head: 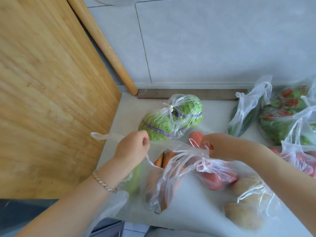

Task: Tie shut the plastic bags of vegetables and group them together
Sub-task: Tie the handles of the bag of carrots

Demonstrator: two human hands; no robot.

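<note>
A clear plastic bag of carrots (164,178) lies on the pale counter (196,211) in front of me. My left hand (132,147) grips one of its handles, pulled out to the left. My right hand (220,146) pinches the other handle, and the plastic is stretched taut between the two hands. Behind them sits a knotted bag with two green cabbages (172,117). A tied bag of red tomatoes (217,175) and a tied bag of potatoes (246,206) lie to the right.
A large wooden board (47,93) and a rolling pin (102,43) lean against the tiled wall on the left. At the right are a bag of green vegetables (244,115), a red-printed bag of greens (283,113) and a bag of red produce (301,161).
</note>
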